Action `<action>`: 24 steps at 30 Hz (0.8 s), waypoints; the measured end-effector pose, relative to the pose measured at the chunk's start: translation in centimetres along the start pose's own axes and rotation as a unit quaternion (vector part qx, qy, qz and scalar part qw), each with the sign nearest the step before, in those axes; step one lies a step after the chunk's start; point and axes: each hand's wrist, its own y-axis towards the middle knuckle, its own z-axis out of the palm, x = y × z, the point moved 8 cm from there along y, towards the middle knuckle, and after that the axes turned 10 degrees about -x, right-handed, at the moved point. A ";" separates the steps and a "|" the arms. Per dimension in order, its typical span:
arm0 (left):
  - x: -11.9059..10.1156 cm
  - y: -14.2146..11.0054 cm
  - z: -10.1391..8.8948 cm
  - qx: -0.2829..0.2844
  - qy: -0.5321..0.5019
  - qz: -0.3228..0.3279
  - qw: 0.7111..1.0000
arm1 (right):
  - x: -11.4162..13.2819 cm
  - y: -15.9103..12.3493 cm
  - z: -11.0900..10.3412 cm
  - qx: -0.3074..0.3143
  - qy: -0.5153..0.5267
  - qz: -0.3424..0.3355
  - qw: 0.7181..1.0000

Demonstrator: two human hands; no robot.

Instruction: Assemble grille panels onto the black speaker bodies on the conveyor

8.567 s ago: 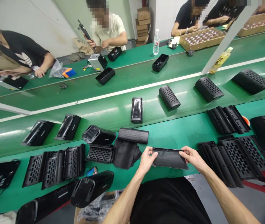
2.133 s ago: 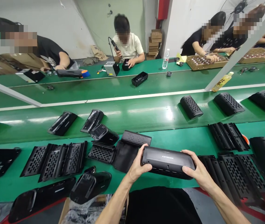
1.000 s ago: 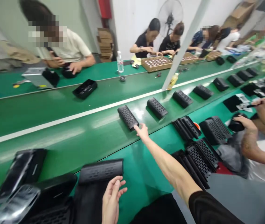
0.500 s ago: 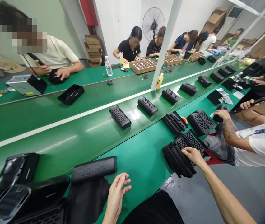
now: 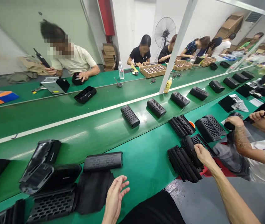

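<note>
A green belt [image 5: 60, 130] runs across the view, carrying 3 perforated speakers [image 5: 130, 116] in a row near the middle. On the near bench lies a stack of black grilles [image 5: 183, 161], by the bench edge at the right. The right hand [image 5: 202, 154] grips the stack's top grille, fingers curled over its edge. The left hand [image 5: 115, 197] hovers open and empty, fingers spread, just beside a black cloth [image 5: 92, 193] under another speaker [image 5: 103, 161].
</note>
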 end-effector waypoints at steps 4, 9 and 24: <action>0.5 -0.4 0.7 0.010 -0.004 -0.006 1.000 | 6.2 -0.4 0.0 0.018 0.028 -0.067 0.997; 2.6 1.1 1.2 0.026 -0.007 -0.023 0.999 | 19.2 -6.5 10.9 0.173 0.033 -0.244 0.954; 3.4 3.8 -13.7 -0.212 0.224 0.151 0.939 | 15.0 1.2 13.4 0.079 -0.120 -0.182 0.973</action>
